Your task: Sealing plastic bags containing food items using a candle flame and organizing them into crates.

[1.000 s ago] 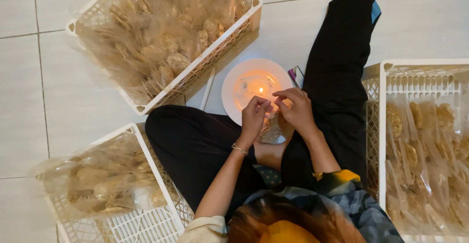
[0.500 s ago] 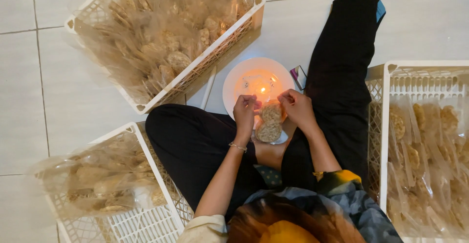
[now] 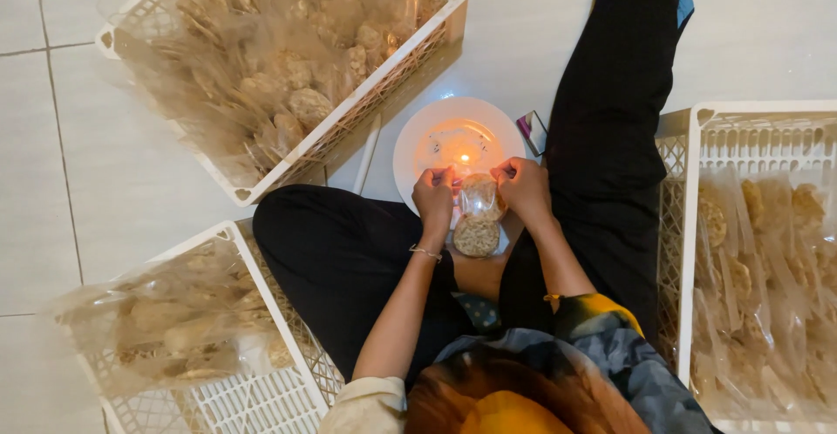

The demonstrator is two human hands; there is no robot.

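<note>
Both hands are pinching the top edge of a small clear plastic bag of round tan crackers (image 3: 478,216): left hand (image 3: 433,198) clamped on the left corner, right hand (image 3: 521,188) on the right. The bag hangs between them over the near rim of a round white plate (image 3: 418,150) on the floor, right beside a small candle flame (image 3: 463,158).

Compared with a second ago, the hands sat bunched up at the flame; now they've dropped back a bit and spread apart, so the bag shows full length. Looks to me like the mouth is stretched flat at the flame.

Around the person sit three white plastic lattice crates of bagged crackers: far left (image 3: 453,15), near left (image 3: 261,299), right (image 3: 689,225).
</note>
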